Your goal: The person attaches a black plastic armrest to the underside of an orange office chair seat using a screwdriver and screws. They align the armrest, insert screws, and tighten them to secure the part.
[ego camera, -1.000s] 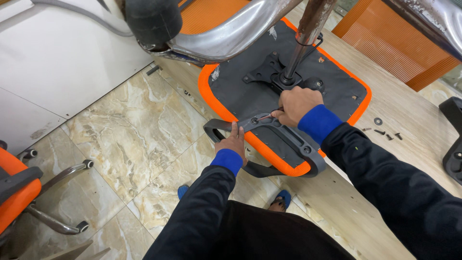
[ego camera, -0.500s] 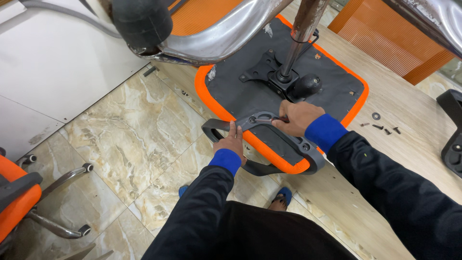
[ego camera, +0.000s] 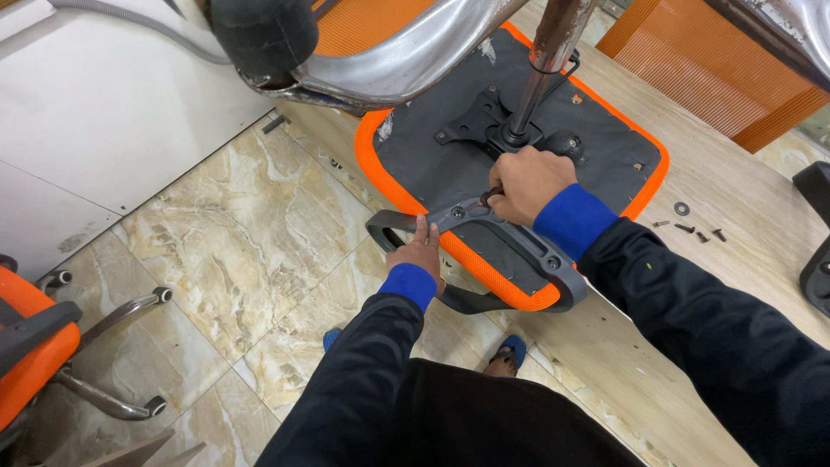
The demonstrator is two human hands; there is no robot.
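Observation:
An upturned chair seat, black underneath with an orange rim, lies on a wooden table. A grey armrest lies across its near edge. My left hand grips the armrest's curved left end, fingers on top. My right hand is closed in a fist at the armrest's bracket. A small dark tool shows under the fingers, pressed to the bracket. Just behind this hand the gas column rises from the seat plate.
A chrome base leg with a black caster hangs overhead. Loose screws and a washer lie on the table to the right, with an orange mesh panel beyond. Another orange chair stands at left on the marble floor.
My right hand dipped toward the armrest bracket, then came back to its upper end. My left hand kept its hold on the armrest. The view shifted slightly.

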